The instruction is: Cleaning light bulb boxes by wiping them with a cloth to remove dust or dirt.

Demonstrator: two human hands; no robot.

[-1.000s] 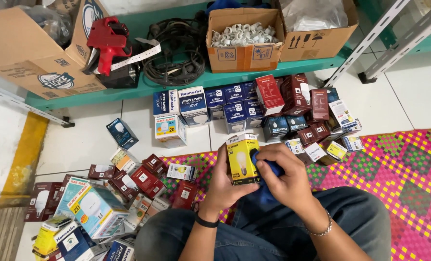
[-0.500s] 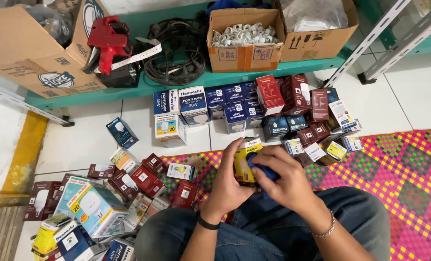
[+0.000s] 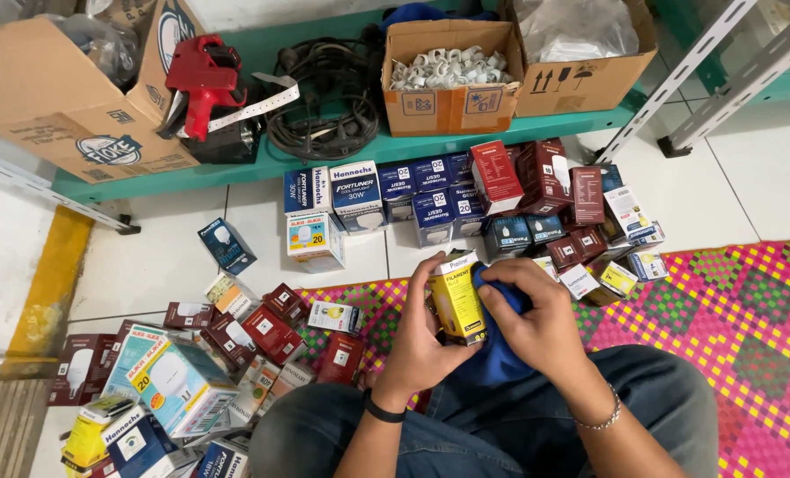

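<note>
Floor-level stock, read left to right. Far left: an open brown cardboard box [image 3: 54,97] on the green shelf [image 3: 236,168], beside it a red label gun [image 3: 202,78] with a paper strip trailing, then a coil of black cable [image 3: 324,97]. On the tile below and left, a loose heap of bulb cartons [image 3: 174,372] in maroon, pale blue and yellow, some lying flat, some tipped. Centre shelf: a small cardboard box [image 3: 448,75] filled with white clips; to its right a larger carton [image 3: 581,62] holding clear plastic wrap. Beneath the shelf edge, a row of standing blue and white bulb boxes [image 3: 386,199], followed by maroon boxes [image 3: 537,181] (stacked unevenly, several tilted). Centre foreground: the left hand [image 3: 422,341], black band on its wrist, is clenched around a yellow bulb box [image 3: 457,301], held upright above the lap, just over the near edge of the woven pink and green mat [image 3: 731,310]. The right hand [image 3: 537,323], with a chain bracelet at the wrist, presses a blue cloth [image 3: 497,354] against the side of that box, its grip closed on the cloth. Far right: pale metal shelf legs [image 3: 705,80] standing on white tile.
</note>
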